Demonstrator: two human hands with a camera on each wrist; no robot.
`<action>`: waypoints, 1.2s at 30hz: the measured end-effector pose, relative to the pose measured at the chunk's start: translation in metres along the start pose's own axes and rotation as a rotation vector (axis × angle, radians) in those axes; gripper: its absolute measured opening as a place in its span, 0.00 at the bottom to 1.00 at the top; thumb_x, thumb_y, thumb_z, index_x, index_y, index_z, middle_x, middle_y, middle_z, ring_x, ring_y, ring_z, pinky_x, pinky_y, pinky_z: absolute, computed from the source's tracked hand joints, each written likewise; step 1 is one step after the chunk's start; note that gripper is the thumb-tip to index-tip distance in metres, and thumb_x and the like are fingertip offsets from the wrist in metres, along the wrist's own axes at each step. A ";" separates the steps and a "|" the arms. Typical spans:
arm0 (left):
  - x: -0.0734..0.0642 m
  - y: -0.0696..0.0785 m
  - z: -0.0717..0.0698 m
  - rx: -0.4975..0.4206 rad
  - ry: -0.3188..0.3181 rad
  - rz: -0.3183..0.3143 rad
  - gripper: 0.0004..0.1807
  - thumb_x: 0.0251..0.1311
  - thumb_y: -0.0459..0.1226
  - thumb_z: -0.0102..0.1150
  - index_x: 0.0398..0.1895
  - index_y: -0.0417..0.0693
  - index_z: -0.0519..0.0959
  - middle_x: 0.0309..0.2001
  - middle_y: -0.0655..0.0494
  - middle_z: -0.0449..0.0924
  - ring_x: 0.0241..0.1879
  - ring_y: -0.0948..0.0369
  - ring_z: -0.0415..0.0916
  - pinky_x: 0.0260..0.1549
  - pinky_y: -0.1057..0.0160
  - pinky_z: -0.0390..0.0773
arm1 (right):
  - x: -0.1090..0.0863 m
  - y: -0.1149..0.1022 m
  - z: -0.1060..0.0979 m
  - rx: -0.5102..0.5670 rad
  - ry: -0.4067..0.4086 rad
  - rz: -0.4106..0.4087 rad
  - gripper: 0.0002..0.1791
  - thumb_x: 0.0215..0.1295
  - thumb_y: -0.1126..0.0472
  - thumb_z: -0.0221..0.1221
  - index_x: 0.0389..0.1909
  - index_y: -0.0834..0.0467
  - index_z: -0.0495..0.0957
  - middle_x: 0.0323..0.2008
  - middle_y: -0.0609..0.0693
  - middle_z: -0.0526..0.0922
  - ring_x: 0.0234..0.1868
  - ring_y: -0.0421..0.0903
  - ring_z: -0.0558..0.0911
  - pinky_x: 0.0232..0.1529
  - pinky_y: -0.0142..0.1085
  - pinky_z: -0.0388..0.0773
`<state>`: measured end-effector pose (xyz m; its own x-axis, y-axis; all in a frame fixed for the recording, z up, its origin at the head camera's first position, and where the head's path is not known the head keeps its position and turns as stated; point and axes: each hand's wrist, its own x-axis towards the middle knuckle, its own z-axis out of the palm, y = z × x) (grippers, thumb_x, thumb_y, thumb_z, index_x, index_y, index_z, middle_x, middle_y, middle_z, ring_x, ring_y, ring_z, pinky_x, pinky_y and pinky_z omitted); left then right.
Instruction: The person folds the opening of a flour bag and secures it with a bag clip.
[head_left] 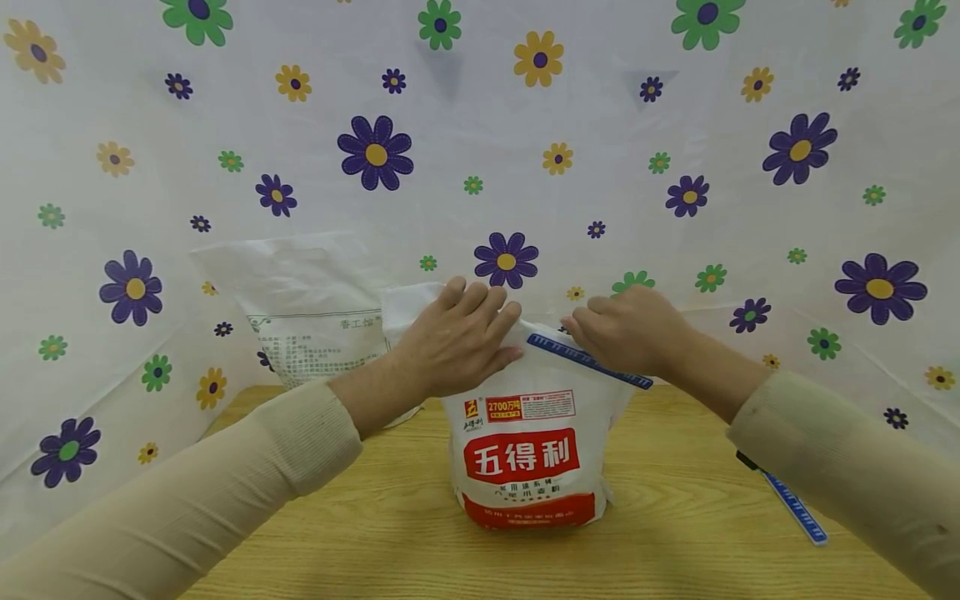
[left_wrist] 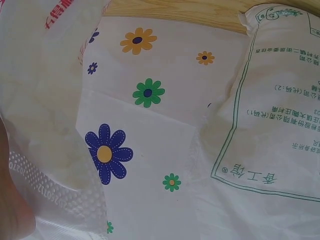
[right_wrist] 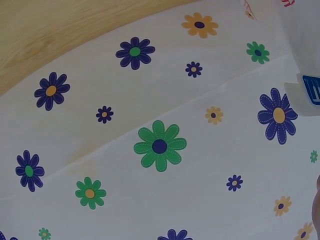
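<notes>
A white flour bag point(head_left: 525, 454) with red labels stands upright on the table in the head view. A blue-and-white sealing clip point(head_left: 551, 347) slants across its upper part, down to the right. My left hand point(head_left: 465, 337) grips the gathered top of the bag, left of the clip. On the right, my right hand point(head_left: 626, 329) curls at the bag's top edge, over the middle of the clip; its fingertips are hidden. The left wrist view shows the bag's translucent plastic point(left_wrist: 45, 100) beside part of that hand. In the right wrist view, the clip's end point(right_wrist: 311, 90) juts in.
Behind and left of the flour bag stands a second white bag point(head_left: 315, 325) with green print. Another blue clip point(head_left: 795, 504) lies on the wooden table point(head_left: 360, 533) at the right, partly behind the right sleeve. A flowered white sheet point(head_left: 465, 108) hangs behind.
</notes>
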<state>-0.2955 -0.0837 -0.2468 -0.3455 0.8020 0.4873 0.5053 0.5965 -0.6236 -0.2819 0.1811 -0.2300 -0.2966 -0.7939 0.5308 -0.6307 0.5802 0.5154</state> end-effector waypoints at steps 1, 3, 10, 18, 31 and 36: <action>0.000 0.000 0.000 0.002 -0.001 0.000 0.26 0.73 0.58 0.42 0.58 0.48 0.69 0.47 0.50 0.74 0.45 0.53 0.66 0.49 0.54 0.62 | 0.001 0.000 0.001 -0.003 0.010 -0.006 0.16 0.68 0.58 0.60 0.21 0.58 0.72 0.11 0.47 0.64 0.10 0.40 0.60 0.14 0.28 0.58; 0.000 0.000 -0.001 0.004 -0.003 0.001 0.26 0.73 0.58 0.43 0.58 0.47 0.68 0.46 0.50 0.73 0.44 0.53 0.65 0.49 0.53 0.62 | 0.004 -0.001 0.002 -0.008 0.029 -0.015 0.16 0.68 0.58 0.60 0.21 0.58 0.72 0.11 0.48 0.65 0.10 0.41 0.61 0.14 0.28 0.58; -0.001 0.000 -0.001 -0.002 0.000 0.000 0.26 0.72 0.58 0.44 0.56 0.47 0.68 0.44 0.50 0.72 0.42 0.53 0.64 0.47 0.53 0.61 | 0.013 -0.004 0.004 -0.015 0.043 -0.002 0.15 0.67 0.59 0.60 0.21 0.58 0.73 0.11 0.49 0.67 0.10 0.42 0.66 0.14 0.29 0.61; -0.001 0.000 -0.001 -0.005 0.004 -0.015 0.27 0.72 0.59 0.45 0.56 0.45 0.67 0.43 0.51 0.71 0.41 0.54 0.63 0.46 0.54 0.61 | 0.029 -0.008 0.003 -0.014 0.060 -0.028 0.18 0.68 0.57 0.60 0.18 0.57 0.71 0.11 0.48 0.65 0.09 0.41 0.63 0.14 0.30 0.60; 0.004 0.000 -0.003 -0.002 0.001 -0.017 0.26 0.72 0.59 0.45 0.54 0.46 0.68 0.43 0.51 0.73 0.42 0.54 0.66 0.45 0.56 0.63 | 0.034 -0.007 0.001 -0.060 -0.021 -0.034 0.20 0.71 0.55 0.58 0.17 0.57 0.73 0.11 0.48 0.66 0.10 0.42 0.66 0.15 0.30 0.63; -0.001 -0.001 -0.002 -0.026 0.022 -0.016 0.30 0.71 0.59 0.46 0.60 0.44 0.67 0.50 0.49 0.73 0.49 0.52 0.66 0.52 0.52 0.62 | 0.031 -0.006 0.001 -0.003 0.019 0.016 0.19 0.69 0.56 0.59 0.18 0.57 0.71 0.12 0.48 0.66 0.11 0.42 0.65 0.16 0.30 0.63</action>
<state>-0.2944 -0.0849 -0.2453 -0.3363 0.7911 0.5110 0.5205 0.6083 -0.5992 -0.2880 0.1529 -0.2174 -0.2931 -0.7811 0.5513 -0.6236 0.5933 0.5090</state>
